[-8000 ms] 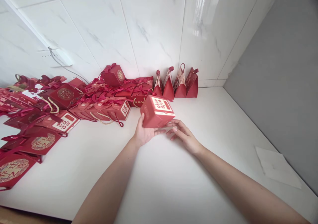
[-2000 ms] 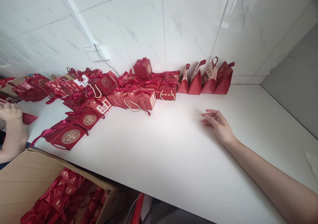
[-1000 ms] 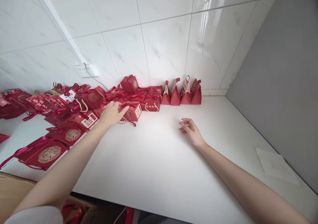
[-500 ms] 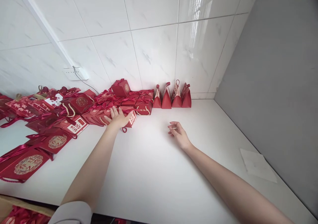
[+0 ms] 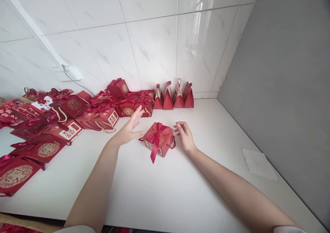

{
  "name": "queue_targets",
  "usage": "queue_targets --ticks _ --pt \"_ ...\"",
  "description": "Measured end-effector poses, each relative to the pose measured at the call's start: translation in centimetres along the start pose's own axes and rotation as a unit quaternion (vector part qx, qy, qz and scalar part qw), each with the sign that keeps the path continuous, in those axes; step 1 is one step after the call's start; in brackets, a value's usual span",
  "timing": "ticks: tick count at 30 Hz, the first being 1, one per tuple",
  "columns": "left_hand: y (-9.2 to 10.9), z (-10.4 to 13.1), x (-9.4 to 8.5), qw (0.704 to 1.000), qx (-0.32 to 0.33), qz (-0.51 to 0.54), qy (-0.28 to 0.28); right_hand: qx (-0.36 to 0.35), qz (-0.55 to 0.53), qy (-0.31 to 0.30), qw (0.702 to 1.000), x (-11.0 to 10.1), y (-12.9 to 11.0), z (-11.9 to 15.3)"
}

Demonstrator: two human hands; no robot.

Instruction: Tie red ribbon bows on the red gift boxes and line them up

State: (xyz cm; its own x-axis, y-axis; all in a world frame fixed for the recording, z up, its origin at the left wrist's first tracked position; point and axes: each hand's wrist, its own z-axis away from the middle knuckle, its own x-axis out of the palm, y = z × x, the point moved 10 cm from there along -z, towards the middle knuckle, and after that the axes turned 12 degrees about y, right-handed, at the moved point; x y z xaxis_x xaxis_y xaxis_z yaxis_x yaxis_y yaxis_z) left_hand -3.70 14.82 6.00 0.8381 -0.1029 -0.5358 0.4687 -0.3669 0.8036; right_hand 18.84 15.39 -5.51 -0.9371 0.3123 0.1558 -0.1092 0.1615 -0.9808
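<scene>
A small red gift box (image 5: 165,141) with a ribbon bow on its lid and cord handles sits on the white table between my two hands. To its left, my left hand (image 5: 129,128) is held with fingers spread, holding nothing. Close by the box's right side is my right hand (image 5: 185,136), its fingers loosely curled and apart, with nothing seen in it; whether it brushes the cord handle I cannot tell. Behind my left hand are more red gift boxes (image 5: 107,117) with ribbons, set in rows.
Several triangular red boxes (image 5: 168,100) stand in a row against the tiled wall. Larger red boxes (image 5: 18,174) line the left side of the table. A white paper sheet (image 5: 259,163) lies at the right, beside a grey panel (image 5: 278,88). A cardboard carton (image 5: 33,222) is at the lower left.
A red gift box from the end of the front row now stands out in the middle of the table. My left hand has come off it and opened. My right hand stays nearly in place.
</scene>
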Motion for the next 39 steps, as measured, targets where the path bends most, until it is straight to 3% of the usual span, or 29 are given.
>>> queue_targets --ticks 5,8,13,16,19,23,26,29,31,35,39 --pt "-2.9 1.6 0.4 0.992 -0.072 0.085 0.054 -0.061 0.014 -0.053 0.997 1.0 -2.0 1.1" --pt "-2.0 2.3 1.7 0.993 -0.052 0.092 0.051 -0.078 0.019 -0.084 0.993 1.4 -2.8 2.1" --pt "-0.9 2.8 3.6 0.995 -0.045 0.092 -0.003 -0.140 0.047 -0.117 0.982 2.1 -4.0 3.7" --pt "-1.3 2.8 3.3 0.994 -0.054 0.095 -0.020 -0.068 0.004 -0.198 0.978 3.7 -2.7 4.3" --pt "-1.6 2.9 2.6 0.992 -0.066 0.106 -0.023 0.023 -0.051 -0.291 0.955 5.2 -1.6 5.2" --pt "-1.4 3.1 2.4 0.990 -0.071 0.118 -0.037 0.070 -0.058 -0.372 0.924 6.0 -1.3 6.0" --pt "-1.5 3.2 2.4 0.989 -0.078 0.119 -0.044 0.094 -0.060 -0.390 0.914 5.9 -0.8 6.1" --pt "-1.9 3.1 2.4 0.988 -0.086 0.124 -0.042 0.110 -0.074 -0.368 0.920 5.7 -0.3 5.5" --pt "-2.1 2.9 2.2 0.989 -0.082 0.119 -0.020 0.120 -0.082 -0.356 0.923 5.6 0.0 5.3" --pt "-2.3 2.3 0.2 0.990 -0.046 0.093 0.091 0.127 -0.085 -0.361 0.920 5.8 0.2 5.5" --pt "-2.4 2.2 -1.1 0.982 -0.030 0.082 0.166 0.129 -0.083 -0.360 0.920 5.8 0.3 5.5"
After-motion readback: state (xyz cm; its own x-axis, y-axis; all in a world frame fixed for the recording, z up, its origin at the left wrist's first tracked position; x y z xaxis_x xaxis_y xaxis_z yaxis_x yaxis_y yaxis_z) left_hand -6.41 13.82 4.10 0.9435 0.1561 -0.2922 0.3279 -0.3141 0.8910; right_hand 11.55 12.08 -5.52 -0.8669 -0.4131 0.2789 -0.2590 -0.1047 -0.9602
